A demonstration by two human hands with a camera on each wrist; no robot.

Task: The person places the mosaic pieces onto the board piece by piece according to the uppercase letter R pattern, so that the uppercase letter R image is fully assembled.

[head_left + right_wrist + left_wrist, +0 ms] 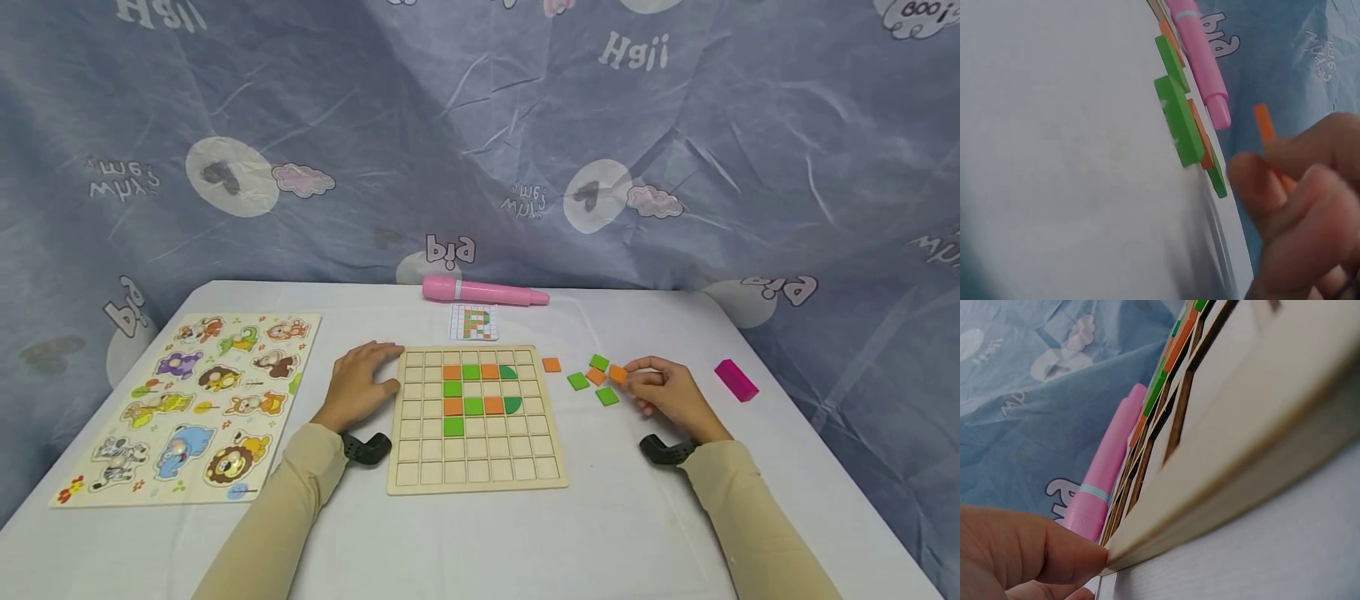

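Observation:
A wooden grid board (478,472) lies flat on the table, with orange and green squares and two green half-round tiles set in its cells. My left hand (360,385) rests at its upper left edge; in the left wrist view the thumb (1072,555) touches the board's rim. To the right of the board, my right hand (671,396) pinches an orange square tile (617,374) between thumb and finger, and the right wrist view shows this tile (1264,124) held off the table. Loose green tiles (607,397) and orange tiles (552,365) lie beside that hand.
Behind the board lie a small pattern card (474,322) and a pink pen-like stick (487,292). An animal knob puzzle (198,408) covers the table's left side. A magenta block (737,381) sits at far right. A printed blue-grey cloth (480,125) hangs behind the table.

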